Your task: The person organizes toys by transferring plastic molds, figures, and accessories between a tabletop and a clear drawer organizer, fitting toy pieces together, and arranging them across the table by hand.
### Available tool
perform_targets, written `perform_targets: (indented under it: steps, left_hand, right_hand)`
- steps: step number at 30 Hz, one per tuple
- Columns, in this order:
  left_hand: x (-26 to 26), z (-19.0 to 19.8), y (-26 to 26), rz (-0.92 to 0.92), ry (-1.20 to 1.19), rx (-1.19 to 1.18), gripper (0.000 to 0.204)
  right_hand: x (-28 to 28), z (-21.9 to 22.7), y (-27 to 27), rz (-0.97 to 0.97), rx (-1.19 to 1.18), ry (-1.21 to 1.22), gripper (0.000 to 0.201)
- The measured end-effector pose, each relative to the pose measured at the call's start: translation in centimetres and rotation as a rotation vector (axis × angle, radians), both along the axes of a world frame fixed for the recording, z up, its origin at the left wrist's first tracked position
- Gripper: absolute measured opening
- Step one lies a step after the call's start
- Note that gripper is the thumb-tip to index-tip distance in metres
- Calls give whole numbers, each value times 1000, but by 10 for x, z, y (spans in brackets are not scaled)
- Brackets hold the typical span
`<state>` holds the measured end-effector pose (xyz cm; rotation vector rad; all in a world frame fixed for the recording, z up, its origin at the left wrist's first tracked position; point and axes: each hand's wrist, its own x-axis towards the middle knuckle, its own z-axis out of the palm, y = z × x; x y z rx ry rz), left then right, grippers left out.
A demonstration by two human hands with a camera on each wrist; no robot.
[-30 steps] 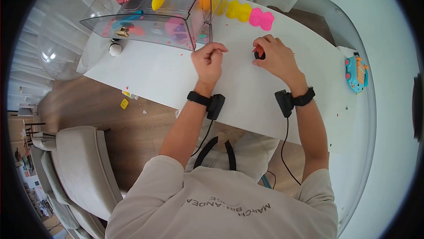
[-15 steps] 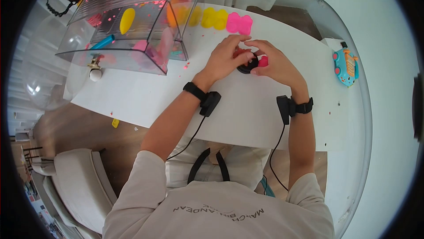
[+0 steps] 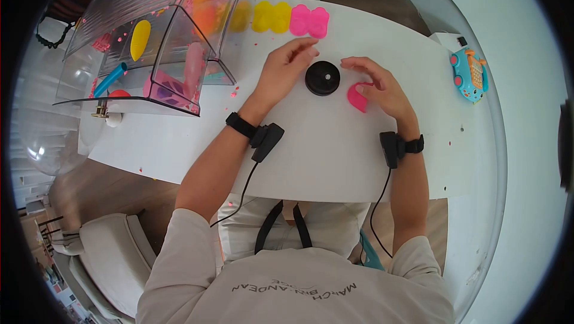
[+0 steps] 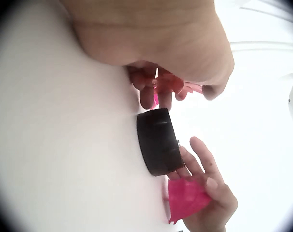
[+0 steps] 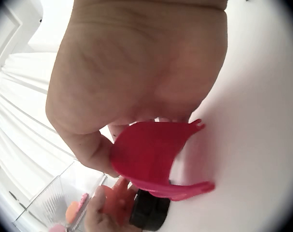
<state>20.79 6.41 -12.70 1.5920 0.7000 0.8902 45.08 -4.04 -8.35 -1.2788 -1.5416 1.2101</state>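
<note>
On the white table [image 3: 299, 144] stands a round black object [image 3: 323, 77], a small knob on its top, touched by neither hand in the head view. Left of it, my left hand [image 3: 282, 71] has its fingers curled round a translucent red piece [image 4: 168, 83], mostly hidden from above. On the other side, my right hand [image 3: 382, 90] holds a curved pink piece [image 3: 359, 96] with the thumb against it. The right wrist view shows that pink piece [image 5: 146, 154] as a bent shell with two prongs, close to the tabletop.
A clear drawer box [image 3: 173, 61] with yellow, blue and pink items stands at the left. Yellow [image 3: 272, 16] and pink moulds [image 3: 309, 21] lie along the back edge. A blue toy phone [image 3: 469, 75] sits at the right, and pink crumbs are scattered about.
Both hands have drawn apart from the black object, which they surrounded half a second ago. The pink piece has moved right and nearer the body with my right hand. The head view has shifted.
</note>
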Motion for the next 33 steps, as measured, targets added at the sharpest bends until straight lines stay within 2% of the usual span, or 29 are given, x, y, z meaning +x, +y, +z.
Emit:
perform_targets:
  steps: [2, 6, 8, 11, 14, 18, 20, 24, 27, 29, 33]
  left_hand:
    - [-3, 5, 2, 20, -106, -118, 42]
    - [-2, 12, 1, 38, -200, -197, 47]
    - [-2, 14, 2, 66, -295, -292, 49]
    - [-9, 13, 7, 36, -337, -336, 51]
    - [-12, 12, 11, -17, -350, -371, 56]
    - [-10, 14, 11, 1, -266, -349, 59]
    - [-8, 15, 9, -56, -284, -332, 64]
    - [-5, 16, 8, -57, -187, -283, 68]
    - [-5, 14, 12, -11, -215, -287, 69]
    - [-5, 11, 16, 20, -276, -366, 67]
    - [-5, 13, 17, 4, -280, -376, 61]
  right_hand:
    - [3, 4, 0, -29, 156, -266, 43]
    - [-2, 2, 2, -77, 154, -304, 37]
    - [-11, 1, 10, -151, 361, -304, 35]
    - [-33, 28, 29, -117, 434, -366, 35]
    - [-54, 47, 50, -37, 434, -402, 33]
    - [-66, 41, 69, 52, 363, -385, 29]
    - [-66, 34, 73, 97, 304, -374, 25]
    - [-47, 31, 83, 86, 292, -420, 22]
    - [-24, 38, 87, 70, 240, -314, 22]
    - [-1, 47, 87, -210, 146, -162, 19]
    - [40, 18, 99, -422, 66, -6, 26]
